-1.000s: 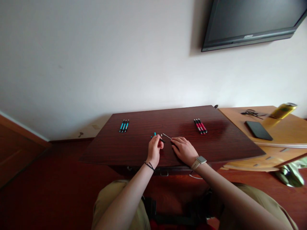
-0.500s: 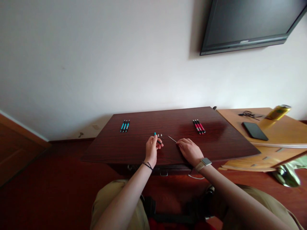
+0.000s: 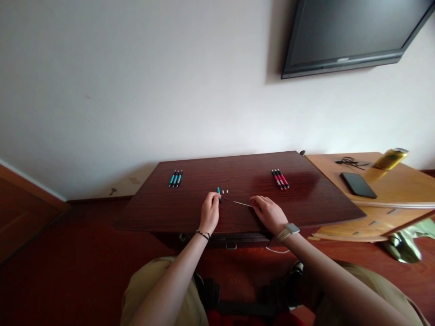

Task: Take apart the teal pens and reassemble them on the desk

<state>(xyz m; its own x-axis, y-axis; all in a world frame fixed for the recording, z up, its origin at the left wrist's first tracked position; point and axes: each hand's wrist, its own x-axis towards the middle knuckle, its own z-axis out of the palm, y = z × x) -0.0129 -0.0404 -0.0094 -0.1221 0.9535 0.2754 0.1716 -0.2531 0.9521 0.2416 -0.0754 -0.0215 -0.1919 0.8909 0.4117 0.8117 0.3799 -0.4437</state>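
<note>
My left hand [image 3: 209, 212] rests on the dark wooden table [image 3: 306, 203], its fingertips pinching a small dark pen part beside a teal pen piece [image 3: 219, 191]. Two tiny white bits [image 3: 225, 191] lie just behind it. My right hand [image 3: 269, 213] holds one end of a thin pen refill [image 3: 242, 203], which points left toward my left hand and lies low over the tabletop. Three teal pens [image 3: 176, 178] lie side by side at the back left of the table. Three red pens [image 3: 280, 179] lie at the back right.
A lighter wooden desk [image 3: 401, 190] adjoins the table on the right, with a black phone [image 3: 359, 184], a black cable [image 3: 350, 161] and a yellow can [image 3: 391, 158]. A TV [image 3: 353, 31] hangs on the wall above. A green object [image 3: 406, 244] lies on the floor, right.
My right hand has swung the refill from pointing up and away to lying nearly flat, pointing left. My left hand has moved slightly left and lowered to the table near the teal piece.
</note>
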